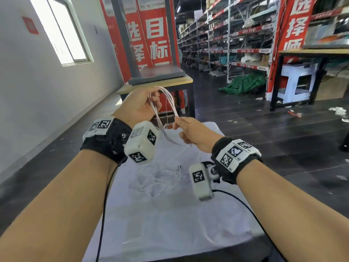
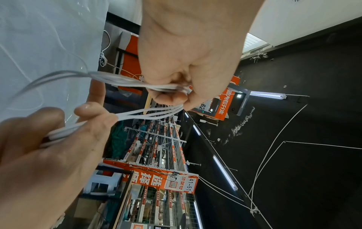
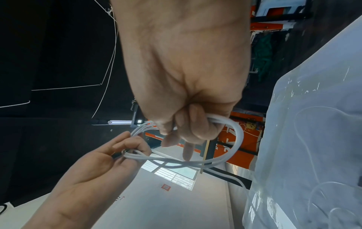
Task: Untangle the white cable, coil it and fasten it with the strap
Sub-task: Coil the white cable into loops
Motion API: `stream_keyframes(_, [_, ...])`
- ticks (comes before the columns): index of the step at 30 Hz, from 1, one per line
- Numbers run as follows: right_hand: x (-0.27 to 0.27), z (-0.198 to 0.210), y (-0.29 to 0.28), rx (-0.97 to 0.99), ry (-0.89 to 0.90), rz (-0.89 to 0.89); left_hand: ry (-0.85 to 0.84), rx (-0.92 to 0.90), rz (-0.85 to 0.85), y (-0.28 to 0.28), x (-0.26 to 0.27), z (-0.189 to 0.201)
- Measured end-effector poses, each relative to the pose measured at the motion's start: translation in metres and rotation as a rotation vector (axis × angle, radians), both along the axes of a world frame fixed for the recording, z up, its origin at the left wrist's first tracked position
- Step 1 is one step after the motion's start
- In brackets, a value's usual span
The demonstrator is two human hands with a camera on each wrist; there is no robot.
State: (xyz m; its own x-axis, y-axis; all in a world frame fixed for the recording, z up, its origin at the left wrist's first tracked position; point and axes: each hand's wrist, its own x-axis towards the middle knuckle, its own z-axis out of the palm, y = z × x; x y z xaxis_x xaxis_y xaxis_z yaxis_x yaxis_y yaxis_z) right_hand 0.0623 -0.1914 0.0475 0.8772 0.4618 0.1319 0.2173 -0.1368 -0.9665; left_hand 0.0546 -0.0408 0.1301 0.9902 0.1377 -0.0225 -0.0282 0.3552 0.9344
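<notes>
- Head view, centre of the frame: both hands are raised above a table point(image 1: 170, 224) draped in white cloth, with the white cable point(image 1: 171, 100) bunched into several loops between them.
- The left hand point(image 1: 138, 105), left of centre, has its fingers curled round 1 end of the loops; the left wrist view shows the strands pinched under the thumb at the upper middle of that frame.
- The right hand point(image 1: 192, 133), just right of centre, pinches the other end of the loops between thumb and fingers; in the right wrist view the strands pass through its closed fingers and arc out toward the right of the frame.
- More white cable lies loose on the cloth point(image 1: 160, 178) in the lower middle of the head view, faint against the white; it seems to run up to the hands, though I cannot trace it the whole way.
- Step in hand, as I judge it: coiling, partly done, with a good deal of slack left to gather.
- The next move calls for the left hand to keep the bundle pinched while the right draws up more slack and lays it as another loop of matching size.
- No strap can be picked out in any view, so it would have to be found before fastening.
</notes>
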Motion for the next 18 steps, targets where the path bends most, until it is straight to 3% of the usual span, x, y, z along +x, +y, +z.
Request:
stream_keyframes(4, [-0.004,0.003,0.004,0.059,0.063,0.059,-0.014,-0.031,0.044,0.001,-0.007,0.005])
stream_keyframes(8, [-0.006,0.002,0.010,0.069,0.079,-0.032,-0.017,-0.103,0.048,0.010,-0.019,0.010])
stream_keyframes(13, [-0.006,0.000,0.020,0.063,0.125,-0.119,-0.022,0.213,-0.048,0.016,-0.036,0.018])
stream_keyframes(18, [-0.007,0.009,0.030,0.096,0.067,-0.148,-0.095,0.196,-0.059,0.014,-0.047,0.027])
